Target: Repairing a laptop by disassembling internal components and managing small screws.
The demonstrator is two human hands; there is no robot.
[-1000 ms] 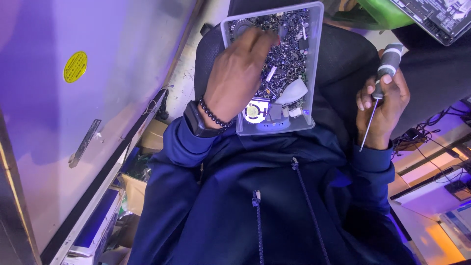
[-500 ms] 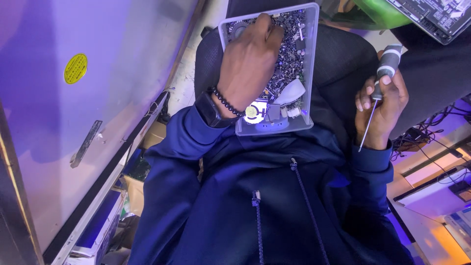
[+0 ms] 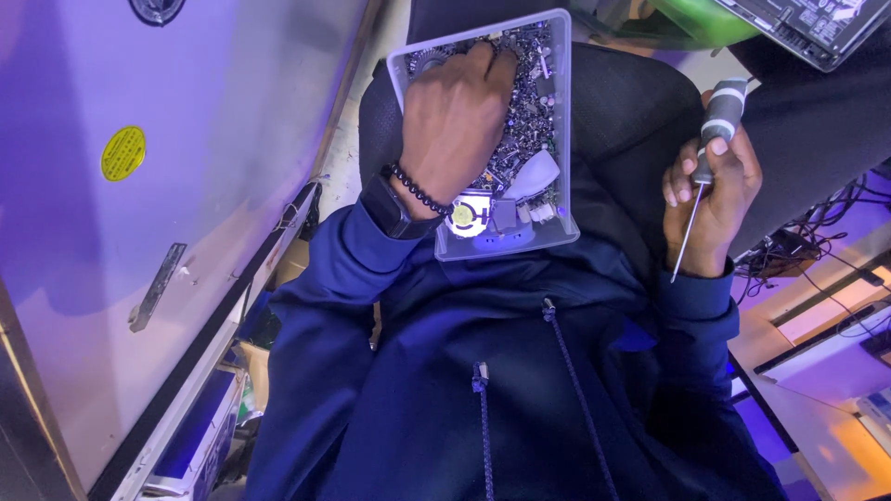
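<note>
Looking down past my dark blue hoodie (image 3: 520,390), I have the clear plastic tray (image 3: 483,243) resting on my lap, its near rim at about six o'clock against my chest. At its near end lie a small round fan part (image 3: 464,215) and a white plastic piece (image 3: 534,173); farther up sits a heap of small screws and metal bits (image 3: 534,102). My left hand (image 3: 455,130) is curled down into that heap toward twelve o'clock, fingers buried, so I cannot tell whether they have closed on anything. My right hand (image 3: 710,199), out at three o'clock and well apart from the tray, is wrapped around a thin screwdriver (image 3: 705,162), shaft pointing back toward me. Judging by this, I am mid-search among the bits, with nothing lifted out that shows. Room is tight: a large pale panel (image 3: 167,186) runs along the nine o'clock side near my left sleeve, cables (image 3: 807,246) lie beyond my right wrist, and a circuit board (image 3: 817,23) sits at one o'clock.
</note>
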